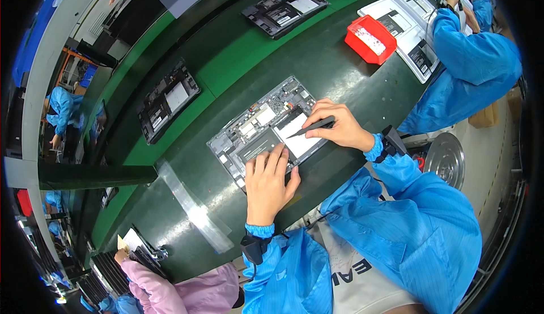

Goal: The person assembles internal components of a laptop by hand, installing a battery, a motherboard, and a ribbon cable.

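In front of me on the green worktable lies an opened laptop base (231,138), its circuit board and black battery (259,145) bare. My right hand (341,124) grips dark tweezers (318,126) in a pinch. Their tip points down at the white panel (297,142) on the right half of the base. My left hand (266,183) rests on the near edge of the base with fingers stretched out. Its fingertips touch the battery and the border of the white panel. Whether the tweezers' tip touches the panel, I cannot tell.
Beyond the worktable (170,212), a green conveyor (226,76) carries more opened laptop bases (170,101). A red bin (371,39) stands at the back right beside white laptop parts (416,30). Clear tape (192,206) crosses the table at left. Co-workers sit on both sides.
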Available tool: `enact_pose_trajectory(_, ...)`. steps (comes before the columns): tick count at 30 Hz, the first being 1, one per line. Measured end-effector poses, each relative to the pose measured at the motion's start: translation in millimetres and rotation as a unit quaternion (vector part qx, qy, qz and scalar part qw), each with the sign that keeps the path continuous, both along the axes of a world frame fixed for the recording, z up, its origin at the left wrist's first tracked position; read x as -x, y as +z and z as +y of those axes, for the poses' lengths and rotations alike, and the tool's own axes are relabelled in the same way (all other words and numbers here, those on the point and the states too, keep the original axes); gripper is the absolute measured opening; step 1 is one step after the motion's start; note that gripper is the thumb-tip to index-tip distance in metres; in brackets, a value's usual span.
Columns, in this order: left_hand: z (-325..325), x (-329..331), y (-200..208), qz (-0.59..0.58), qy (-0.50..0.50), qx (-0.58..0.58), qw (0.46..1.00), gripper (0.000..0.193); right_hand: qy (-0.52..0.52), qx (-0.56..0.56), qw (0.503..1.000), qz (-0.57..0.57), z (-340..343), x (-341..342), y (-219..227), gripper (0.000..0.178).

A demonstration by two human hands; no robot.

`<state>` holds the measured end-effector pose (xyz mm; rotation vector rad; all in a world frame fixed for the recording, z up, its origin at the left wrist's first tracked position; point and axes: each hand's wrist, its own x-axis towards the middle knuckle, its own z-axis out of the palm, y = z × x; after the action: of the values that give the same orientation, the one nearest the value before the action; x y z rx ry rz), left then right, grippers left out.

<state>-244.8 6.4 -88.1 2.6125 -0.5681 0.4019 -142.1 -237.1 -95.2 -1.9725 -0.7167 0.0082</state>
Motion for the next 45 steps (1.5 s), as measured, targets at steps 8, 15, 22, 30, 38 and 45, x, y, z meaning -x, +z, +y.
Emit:
enact_pose_trajectory(8, -31.7, 51.1, -35.9, -0.041, -0.124, 0.02, 0.991, 0.044, -0.023, -0.332, 0.909, 0.251, -3.6, 79.2, 1.8, 0.013)
enact_pose_trajectory(15, -23.0, 125.0, -58.3, 0.083, 0.055, 0.031, 0.995, 0.051, -0.075, -0.045, 0.974, 0.208, 15.4, 126.3, -35.5, 0.015)
enact_pose_trajectory(22, -25.4, 131.4, -61.1, 0.082, 0.06, 0.037, 0.994, 0.055, -0.021, -0.006, 0.975, 0.221, 47.4, 127.3, -34.8, 0.017)
enact_pose_trajectory(30, -25.4, 132.1, -64.4, 0.064, 0.049, 0.053, 0.995, 0.055, -0.013, -0.011, 0.991, 0.133, 53.1, 133.1, -35.5, 0.017)
enact_pose_trajectory(38, -26.6, 130.9, -64.5, 0.094, 0.051, 0.056, 0.993, 0.051, 0.036, -0.024, 0.998, 0.039, 48.5, 136.0, -27.0, 0.031)
enact_pose_trajectory(45, -20.4, 117.2, -45.3, 0.097, 0.068, 0.048, 0.992, 0.048, 0.071, -0.205, 0.968, 0.124, -11.8, 80.0, 4.1, 0.025)
